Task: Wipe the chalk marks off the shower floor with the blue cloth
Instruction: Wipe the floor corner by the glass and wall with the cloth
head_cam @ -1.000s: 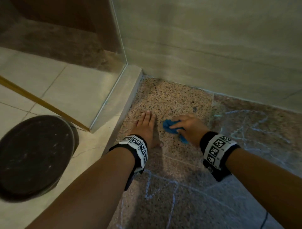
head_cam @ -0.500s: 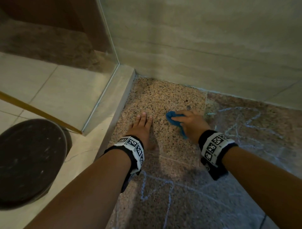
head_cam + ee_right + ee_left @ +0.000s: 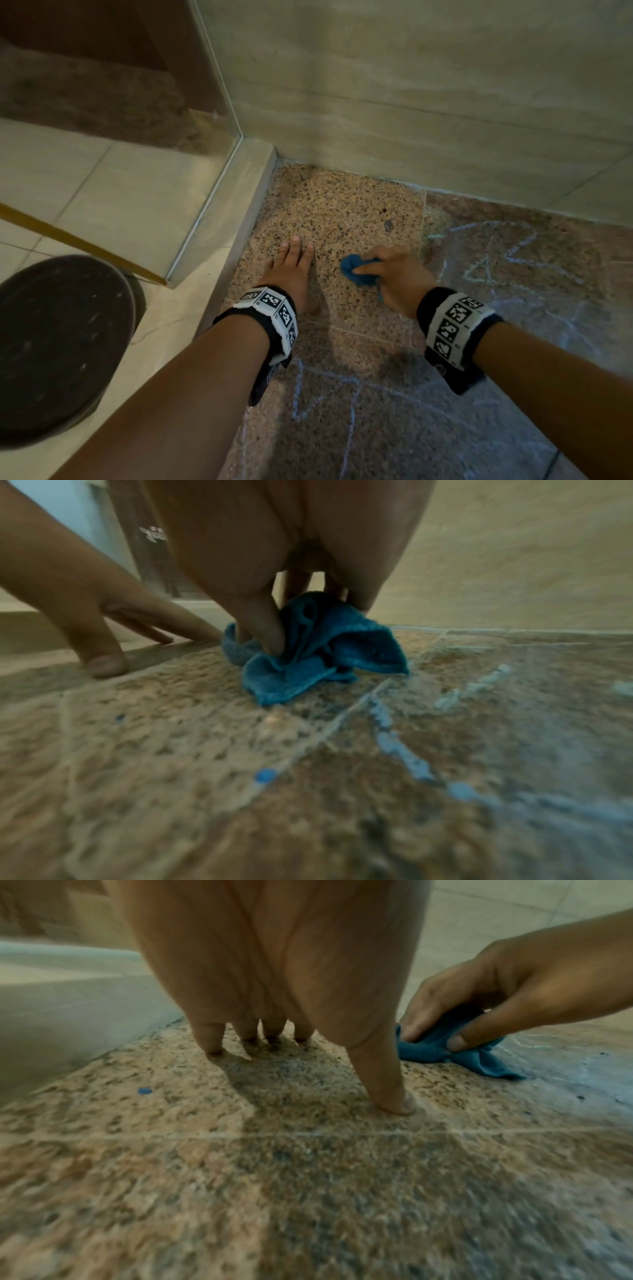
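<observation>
- The corner tile of the shower floor [image 3: 342,205] is looking clean, with no chalk showing on it, so I judge the task partly done.
- Chalk marks [image 3: 513,260] are still lying on the darker tile to the right, and more lines [image 3: 301,394] are running across the near tile beside the left forearm; most of the wiping looks to be left.
- The right hand [image 3: 397,277] is reaching forward and low, its fingers and thumb curling round the bunched blue cloth [image 3: 356,272] and pressing it onto the speckled tile, just left of the nearest chalk.
- The cloth is sitting crumpled on the floor, one loose corner [image 3: 383,653] trailing toward the chalk line.
- The left hand [image 3: 291,270] is bracing on the floor just beside the cloth, fingers straight and spread, fingertips [image 3: 212,1047] and thumb touching the tile, holding nothing.
</observation>
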The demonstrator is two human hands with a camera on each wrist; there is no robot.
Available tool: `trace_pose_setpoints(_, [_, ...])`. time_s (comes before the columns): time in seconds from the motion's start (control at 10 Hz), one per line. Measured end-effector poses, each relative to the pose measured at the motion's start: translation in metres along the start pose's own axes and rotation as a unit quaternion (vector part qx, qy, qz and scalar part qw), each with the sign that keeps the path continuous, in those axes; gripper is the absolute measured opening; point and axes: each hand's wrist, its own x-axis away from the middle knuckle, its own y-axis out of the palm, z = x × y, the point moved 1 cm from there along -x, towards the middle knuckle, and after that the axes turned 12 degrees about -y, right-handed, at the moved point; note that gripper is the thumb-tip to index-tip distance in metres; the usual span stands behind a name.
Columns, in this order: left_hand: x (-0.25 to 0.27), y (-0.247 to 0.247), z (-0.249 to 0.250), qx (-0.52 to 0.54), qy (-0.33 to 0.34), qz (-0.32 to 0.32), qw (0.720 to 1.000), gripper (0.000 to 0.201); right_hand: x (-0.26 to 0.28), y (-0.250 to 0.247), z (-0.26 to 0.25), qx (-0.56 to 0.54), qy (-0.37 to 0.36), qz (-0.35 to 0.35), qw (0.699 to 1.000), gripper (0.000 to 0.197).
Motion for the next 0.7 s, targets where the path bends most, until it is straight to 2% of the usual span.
trace_pose_setpoints(0.1, [0.000,0.000,0.000,0.001,-0.003,-0.003,1.000,0.103,0.005,0.000,0.004,-0.034,-0.020,0.014,0.999,0.046])
trace_pose_setpoints(0.2, [0.002,-0.002,0.001,0.004,-0.003,-0.008,1.000,0.104,0.011,-0.010,0.019,-0.020,0.039,0.080,0.996,0.043])
trace_pose_setpoints(0.3, [0.003,-0.003,0.001,-0.006,-0.003,-0.019,1.000,0.107,0.016,-0.012,0.036,0.020,0.078,0.071,0.994,0.028])
trace_pose_setpoints(0.4, [0.006,-0.002,0.002,0.010,-0.002,-0.012,1.000,0.110,0.024,-0.009,0.033,0.038,0.002,0.005,0.999,0.013])
trace_pose_setpoints(0.5, [0.009,0.001,0.009,0.013,0.015,-0.004,1.000,0.117,0.036,0.002,0.013,0.013,0.000,-0.043,0.999,0.039])
trace_pose_setpoints(0.6, [0.009,0.006,0.019,0.002,0.026,-0.010,1.000,0.120,0.044,0.001,0.005,-0.055,-0.015,-0.032,0.998,0.045])
trace_pose_setpoints(0.7, [0.008,0.007,0.021,-0.002,0.029,-0.026,0.999,0.121,0.042,-0.007,0.019,-0.062,0.027,-0.004,0.998,0.045])
